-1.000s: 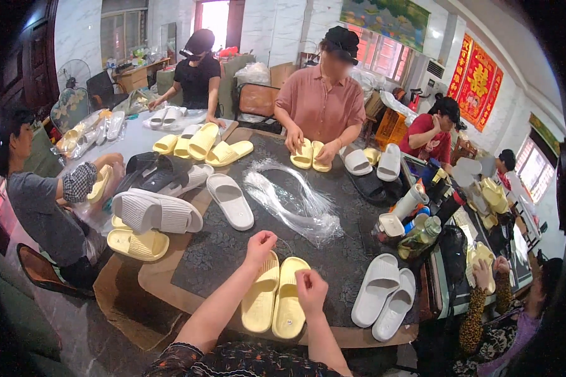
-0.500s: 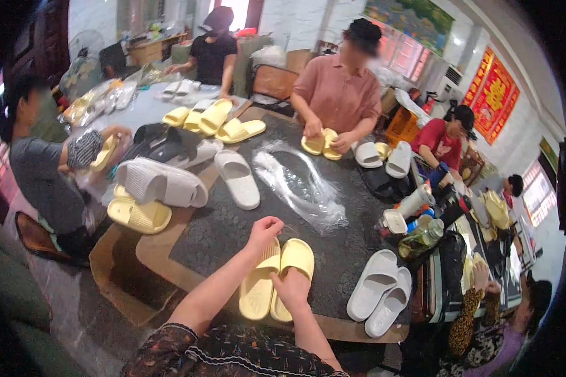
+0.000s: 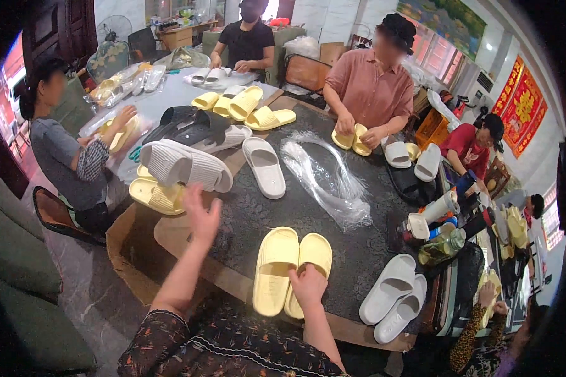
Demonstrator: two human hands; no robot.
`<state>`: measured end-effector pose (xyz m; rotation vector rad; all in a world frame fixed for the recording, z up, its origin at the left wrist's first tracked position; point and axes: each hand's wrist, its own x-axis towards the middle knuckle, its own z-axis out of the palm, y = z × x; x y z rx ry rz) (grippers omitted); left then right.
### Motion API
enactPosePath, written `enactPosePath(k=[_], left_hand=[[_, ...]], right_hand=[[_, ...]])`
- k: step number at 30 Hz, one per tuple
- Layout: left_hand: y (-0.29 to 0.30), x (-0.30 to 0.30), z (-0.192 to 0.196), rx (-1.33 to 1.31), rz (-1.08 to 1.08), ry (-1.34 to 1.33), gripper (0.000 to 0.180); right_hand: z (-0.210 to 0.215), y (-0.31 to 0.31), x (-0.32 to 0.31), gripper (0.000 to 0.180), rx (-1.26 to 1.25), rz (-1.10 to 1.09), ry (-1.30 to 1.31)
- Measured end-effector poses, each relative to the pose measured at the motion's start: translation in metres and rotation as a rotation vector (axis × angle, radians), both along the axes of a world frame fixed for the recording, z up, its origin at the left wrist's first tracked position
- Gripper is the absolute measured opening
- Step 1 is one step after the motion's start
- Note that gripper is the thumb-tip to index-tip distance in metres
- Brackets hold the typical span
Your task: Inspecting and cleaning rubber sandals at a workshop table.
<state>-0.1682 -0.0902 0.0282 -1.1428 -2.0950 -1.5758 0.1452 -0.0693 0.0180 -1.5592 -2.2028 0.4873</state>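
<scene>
A pair of yellow slippers [image 3: 275, 251] lies side by side on the dark table in front of me. My right hand [image 3: 309, 286] grips the right slipper of the pair, its fingers curled at the opening under the strap. My left hand [image 3: 202, 215] is raised off the pair to the left, fingers apart and nothing in it. It is just below a stack of grey slippers [image 3: 188, 166], beside yellow slippers [image 3: 155, 196]; whether it touches them I cannot tell.
A bundle of clear plastic strands [image 3: 327, 182] lies mid-table beside a single grey slipper [image 3: 263, 168]. A grey pair [image 3: 391, 298] sits near the right edge, below bottles [image 3: 442, 247]. Across the table, a person in a pink shirt [image 3: 374, 88] handles yellow slippers [image 3: 352, 139].
My left hand has left the yellow pair's strap, where it was pinched over a thin strand, and moved left with fingers spread. My right hand stays at the right slipper. The view has shifted.
</scene>
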Motion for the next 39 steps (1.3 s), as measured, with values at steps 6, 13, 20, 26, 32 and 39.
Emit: enactPosePath(k=[6,13,20,26,32,39], left_hand=[[-0.005,-0.11,0.018,-0.272,0.474,0.005,0.081],[-0.016,-0.175,-0.025,0.082,0.206,-0.051,0.066],[-0.005,-0.094,0.03,0.304,0.045,0.132,0.059],[0.025,-0.041,0.024,0.498,-0.67,-0.276,0.052],[0.03,0.059,0.059,-0.189,-0.878,-0.112,0.048],[0.031,0.134,0.061,-0.544,-1.083,-0.059,0.059]], right_hand=[[-0.007,0.002,0.004,0.039,0.043,-0.044,0.017],[-0.008,-0.007,0.01,0.026,0.089,0.046,0.275],[0.005,-0.028,0.079,0.018,0.242,-0.075,0.399],[0.049,-0.013,0.157,0.014,0.375,-0.436,0.16],[0.094,0.019,0.226,0.021,0.372,-0.843,-0.009],[0.071,0.063,0.278,0.031,0.346,-0.915,0.048]])
